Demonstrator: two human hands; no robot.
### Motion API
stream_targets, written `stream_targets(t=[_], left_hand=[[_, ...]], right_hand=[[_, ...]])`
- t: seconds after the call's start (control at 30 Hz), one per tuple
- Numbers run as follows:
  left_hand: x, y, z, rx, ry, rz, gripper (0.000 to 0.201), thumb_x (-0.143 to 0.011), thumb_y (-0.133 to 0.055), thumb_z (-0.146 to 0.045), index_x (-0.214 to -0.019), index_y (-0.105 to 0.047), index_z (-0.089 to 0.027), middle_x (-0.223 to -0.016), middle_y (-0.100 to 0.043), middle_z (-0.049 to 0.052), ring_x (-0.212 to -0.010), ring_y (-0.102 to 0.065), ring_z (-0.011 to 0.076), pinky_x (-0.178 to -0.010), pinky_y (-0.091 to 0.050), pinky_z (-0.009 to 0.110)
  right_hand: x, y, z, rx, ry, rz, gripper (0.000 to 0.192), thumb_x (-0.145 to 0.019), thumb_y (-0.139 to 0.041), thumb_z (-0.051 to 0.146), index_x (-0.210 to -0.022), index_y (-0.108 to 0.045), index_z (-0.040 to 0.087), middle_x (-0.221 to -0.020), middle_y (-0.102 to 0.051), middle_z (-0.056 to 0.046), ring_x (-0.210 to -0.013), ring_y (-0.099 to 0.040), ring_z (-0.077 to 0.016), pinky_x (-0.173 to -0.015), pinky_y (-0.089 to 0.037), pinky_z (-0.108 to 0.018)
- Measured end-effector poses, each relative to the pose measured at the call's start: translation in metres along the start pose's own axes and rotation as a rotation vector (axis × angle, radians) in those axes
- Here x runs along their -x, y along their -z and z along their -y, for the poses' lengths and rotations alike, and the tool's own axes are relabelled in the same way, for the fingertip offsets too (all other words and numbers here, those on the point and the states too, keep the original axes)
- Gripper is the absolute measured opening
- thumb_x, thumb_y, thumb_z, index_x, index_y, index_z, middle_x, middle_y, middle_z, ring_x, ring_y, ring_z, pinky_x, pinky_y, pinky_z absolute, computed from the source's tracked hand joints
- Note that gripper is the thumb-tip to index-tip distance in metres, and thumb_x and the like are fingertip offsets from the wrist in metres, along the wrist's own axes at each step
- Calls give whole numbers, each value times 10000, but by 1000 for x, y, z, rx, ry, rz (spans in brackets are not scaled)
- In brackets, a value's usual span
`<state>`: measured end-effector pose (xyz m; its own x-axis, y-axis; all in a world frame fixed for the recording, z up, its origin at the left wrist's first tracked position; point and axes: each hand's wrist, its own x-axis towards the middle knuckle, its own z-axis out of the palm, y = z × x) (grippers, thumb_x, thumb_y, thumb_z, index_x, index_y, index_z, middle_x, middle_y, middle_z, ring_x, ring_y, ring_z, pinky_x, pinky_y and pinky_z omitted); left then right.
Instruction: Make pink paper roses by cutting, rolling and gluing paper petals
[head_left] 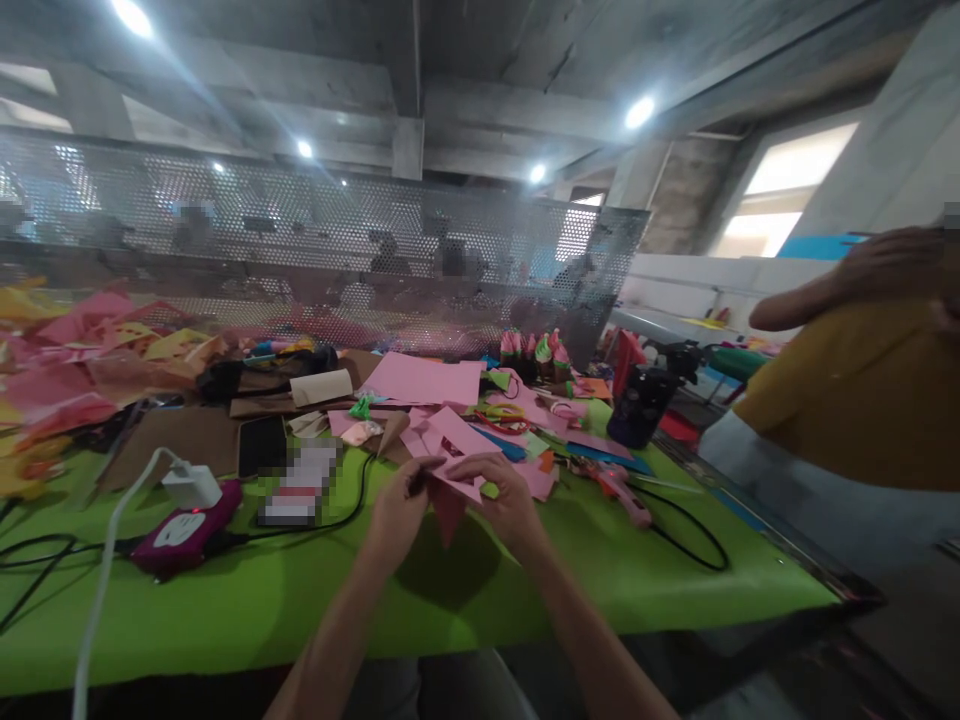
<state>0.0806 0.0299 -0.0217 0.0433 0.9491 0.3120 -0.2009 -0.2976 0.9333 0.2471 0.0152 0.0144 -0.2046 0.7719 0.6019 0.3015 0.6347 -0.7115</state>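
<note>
Pink and yellow paper scraps (82,345) heap up at the far left of the bright green table covering (247,600), beside a white charger plug with its cable (191,485) and a magenta power bank (184,535). Brown cardboard sheets (180,440) and a dark phone (261,445) lie just behind them. Near the middle, the left hand (397,515) pinches one edge of a small pink paper piece (450,480), and the right hand (506,500) grasps the opposite edge, both sets of fingers closed on it just above the table. The piece looks partly folded, with a darker point hanging below the hands, so the folding seems underway rather than finished; several finished-looking pink and green paper figures (536,350) stand farther back, and a large flat pink sheet (427,380) lies unfolded. To the right rest a pink glue gun with black cord (619,490) and a dark bottle (637,405). At the far right stands another person in a mustard top (847,400). A perforated metal screen (322,250) backs the table under a concrete ceiling with bright lamps.
</note>
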Motion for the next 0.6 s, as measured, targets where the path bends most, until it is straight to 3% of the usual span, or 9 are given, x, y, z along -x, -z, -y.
stream_targets(t=[0.17,0.3,0.47,0.6], left_hand=[[-1,-3,-2,121,24,24,481,-707,-698,-236,-1164,-563,-174,-892,-727,43,-913,-662,194,-813,-497,287],[-1,-2,-5,184,92,36,499,-660,-775,-288,-1099,-574,-163,-857,-745,61,-866,-682,207,-792,-514,309],[0,-2,-6,226,165,40,435,-577,-849,-340,-916,-667,-138,-858,-755,89,-815,-693,211,-769,-527,312],[1,-4,-7,245,183,38,421,-588,-846,-401,-882,-702,-136,-856,-757,82,-800,-689,193,-747,-532,288]], right_hand=[[1,0,1,57,38,12,150,-829,-707,289,-976,-739,284,-920,-712,-37,-895,-582,-234,-817,-431,-368],[0,-2,5,84,47,50,190,-834,-705,289,-1014,-748,330,-970,-706,-34,-948,-577,-241,-861,-418,-383],[1,-3,-1,80,10,-18,149,-862,-657,356,-929,-776,296,-908,-685,-60,-919,-567,-255,-822,-435,-392],[1,-4,-5,59,-27,-65,191,-851,-655,399,-879,-776,253,-862,-678,-65,-882,-571,-255,-785,-452,-386]])
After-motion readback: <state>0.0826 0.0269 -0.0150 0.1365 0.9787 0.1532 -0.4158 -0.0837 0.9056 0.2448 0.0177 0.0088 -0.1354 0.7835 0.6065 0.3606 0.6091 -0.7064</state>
